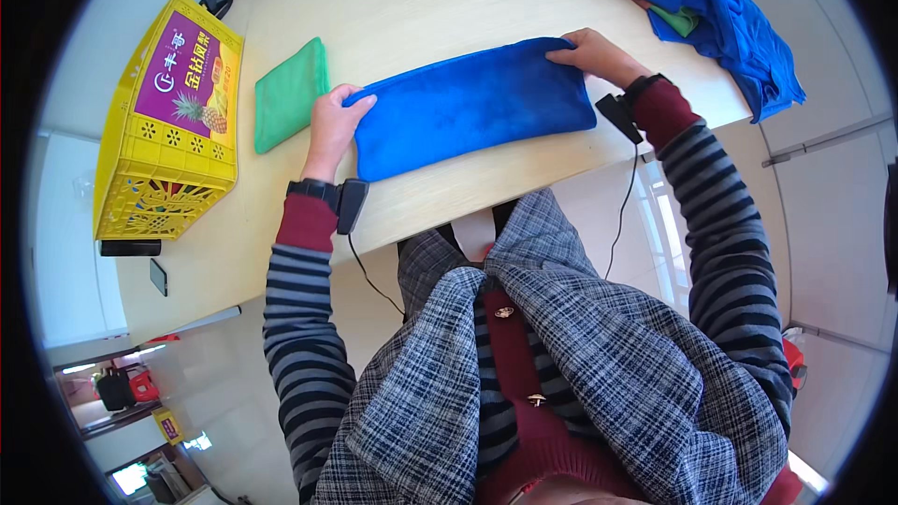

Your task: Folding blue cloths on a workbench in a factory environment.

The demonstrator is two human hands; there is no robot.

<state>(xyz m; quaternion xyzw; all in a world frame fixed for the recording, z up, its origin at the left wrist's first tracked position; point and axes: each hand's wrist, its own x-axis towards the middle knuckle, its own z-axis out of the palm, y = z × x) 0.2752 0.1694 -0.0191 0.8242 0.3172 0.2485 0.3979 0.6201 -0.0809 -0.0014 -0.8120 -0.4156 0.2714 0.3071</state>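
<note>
A blue cloth [468, 108], folded into a long strip, lies flat on the table in front of me. My left hand [332, 122] pinches its far left corner between thumb and fingers. At the far right corner, my right hand [594, 54] grips the cloth's edge the same way. Just left of my left hand rests a green cloth [292, 95], folded into a neat rectangle. Both wrists wear dark straps with small black devices and cables.
A yellow plastic crate [168, 122] stands at the table's left side, with a small dark flat object [158, 277] near it. Loose blue cloths [692, 14] with some green among them are heaped at the far right, hanging over the edge. A pale wooden table [374, 19] carries everything.
</note>
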